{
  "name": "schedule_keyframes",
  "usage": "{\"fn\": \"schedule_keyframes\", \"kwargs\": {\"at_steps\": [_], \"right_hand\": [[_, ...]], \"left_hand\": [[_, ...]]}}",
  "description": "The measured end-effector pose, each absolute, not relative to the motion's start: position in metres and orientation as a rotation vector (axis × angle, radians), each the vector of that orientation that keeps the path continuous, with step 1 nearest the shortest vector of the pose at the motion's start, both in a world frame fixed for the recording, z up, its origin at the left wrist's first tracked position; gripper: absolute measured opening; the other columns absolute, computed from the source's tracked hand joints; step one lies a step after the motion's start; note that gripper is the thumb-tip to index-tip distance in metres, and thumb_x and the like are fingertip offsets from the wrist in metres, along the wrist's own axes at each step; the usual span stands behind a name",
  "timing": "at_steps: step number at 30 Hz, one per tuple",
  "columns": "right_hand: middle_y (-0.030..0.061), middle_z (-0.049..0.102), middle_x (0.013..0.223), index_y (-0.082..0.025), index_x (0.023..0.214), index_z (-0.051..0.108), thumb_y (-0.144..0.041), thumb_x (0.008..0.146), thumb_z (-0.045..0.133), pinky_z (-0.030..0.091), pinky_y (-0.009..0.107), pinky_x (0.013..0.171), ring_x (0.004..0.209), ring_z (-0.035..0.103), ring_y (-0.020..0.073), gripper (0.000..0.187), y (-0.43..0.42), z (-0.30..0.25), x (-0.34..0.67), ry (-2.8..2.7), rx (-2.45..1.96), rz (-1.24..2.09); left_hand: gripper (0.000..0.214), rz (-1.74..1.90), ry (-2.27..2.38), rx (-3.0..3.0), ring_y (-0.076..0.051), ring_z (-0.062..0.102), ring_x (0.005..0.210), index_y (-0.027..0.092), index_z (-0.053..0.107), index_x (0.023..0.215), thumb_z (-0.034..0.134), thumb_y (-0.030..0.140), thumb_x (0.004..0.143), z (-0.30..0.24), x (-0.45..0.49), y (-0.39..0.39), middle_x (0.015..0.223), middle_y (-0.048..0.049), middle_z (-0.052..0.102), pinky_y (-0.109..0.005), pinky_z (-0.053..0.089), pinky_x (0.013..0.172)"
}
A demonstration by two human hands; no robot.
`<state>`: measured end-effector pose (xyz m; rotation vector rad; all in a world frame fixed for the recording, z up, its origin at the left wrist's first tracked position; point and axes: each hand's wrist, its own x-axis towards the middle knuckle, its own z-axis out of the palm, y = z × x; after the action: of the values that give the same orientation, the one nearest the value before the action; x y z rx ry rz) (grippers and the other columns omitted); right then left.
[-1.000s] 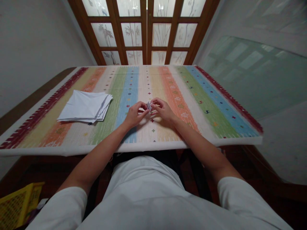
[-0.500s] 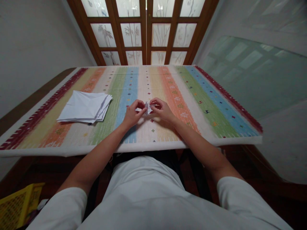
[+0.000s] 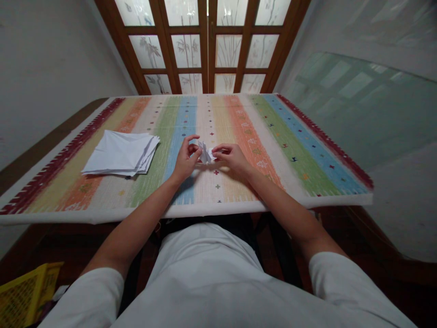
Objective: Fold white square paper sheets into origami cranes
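Observation:
Between my hands, just above the striped tablecloth, is a small folded piece of white paper [image 3: 205,155] with several pleats or flaps standing up. My left hand [image 3: 186,159] pinches its left side between thumb and a bent finger, while the index finger is lifted away. On the other side, my right hand [image 3: 232,156] grips the paper's right edge between thumb and fingertips. The exact shape of the folded paper is too small to make out. Off to the left lies a stack of white paper sheets [image 3: 118,151], creased and loosely aligned.
The table [image 3: 218,208] wears a cloth with coloured stripes and a white border. Behind it stand wooden doors [image 3: 208,50] with frosted panes. A glass panel [image 3: 362,109] leans at the right wall. On the floor at lower left is a yellow plastic crate [image 3: 27,291].
My left hand has shifted slightly left and its index finger has lifted. The folded paper has tilted left and shows more of its flaps. My right hand has stayed nearly in place.

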<state>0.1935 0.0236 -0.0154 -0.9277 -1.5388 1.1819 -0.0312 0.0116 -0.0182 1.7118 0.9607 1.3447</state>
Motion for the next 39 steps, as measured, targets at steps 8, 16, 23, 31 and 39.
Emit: {"fn": "schedule_keyframes", "kwargs": {"at_steps": [8,16,23,31,39], "right_hand": [[0.0048,0.08,0.088,-0.022,0.094,0.084,-0.043,0.073,0.091,0.056,0.03,0.063,0.071,0.068,0.0174,0.031,0.027,-0.02,0.193,-1.562,-0.937,1.172],[0.0052,0.08,0.088,-0.022,0.092,0.083,-0.04,0.073,0.09,0.055,0.03,0.065,0.074,0.069,0.0188,0.026,0.025,-0.017,0.192,-1.563,-0.941,1.131],[0.0034,0.079,0.089,-0.022,0.09,0.083,-0.036,0.071,0.09,0.055,0.03,0.071,0.079,0.068,0.0183,0.025,0.027,-0.017,0.194,-1.523,-0.904,1.133],[0.0031,0.08,0.091,-0.023,0.09,0.083,-0.032,0.07,0.091,0.057,0.031,0.076,0.08,0.07,0.0176,0.023,0.028,-0.018,0.197,-1.418,-0.878,1.254],[0.0039,0.079,0.091,-0.021,0.093,0.083,-0.027,0.07,0.094,0.061,0.034,0.077,0.078,0.071,0.0174,0.026,0.025,-0.015,0.197,-1.317,-0.986,1.367]], "left_hand": [[0.033,1.402,1.04,1.635,-0.015,0.071,0.08,0.035,0.057,0.131,0.072,0.036,0.101,-0.02,-0.026,0.008,0.105,-0.0005,0.066,-0.022,0.064,0.061],[0.028,1.428,1.094,1.559,-0.014,0.072,0.078,0.025,0.054,0.1,0.079,0.037,0.095,-0.022,-0.027,0.013,0.104,-0.0009,0.064,-0.025,0.066,0.06],[0.027,1.474,1.126,1.389,-0.013,0.069,0.073,0.024,0.058,0.098,0.082,0.02,0.086,-0.014,-0.026,0.011,0.098,0.0006,0.064,-0.026,0.067,0.063],[0.008,1.362,1.095,1.437,-0.016,0.074,0.079,0.021,0.073,0.094,0.076,0.02,0.087,-0.011,-0.028,0.011,0.102,-0.0047,0.076,-0.03,0.067,0.074],[0.028,1.253,1.196,1.544,-0.021,0.07,0.075,0.019,0.086,0.1,0.094,0.029,0.075,-0.01,-0.031,0.008,0.091,-0.0082,0.08,-0.034,0.059,0.074]]}}
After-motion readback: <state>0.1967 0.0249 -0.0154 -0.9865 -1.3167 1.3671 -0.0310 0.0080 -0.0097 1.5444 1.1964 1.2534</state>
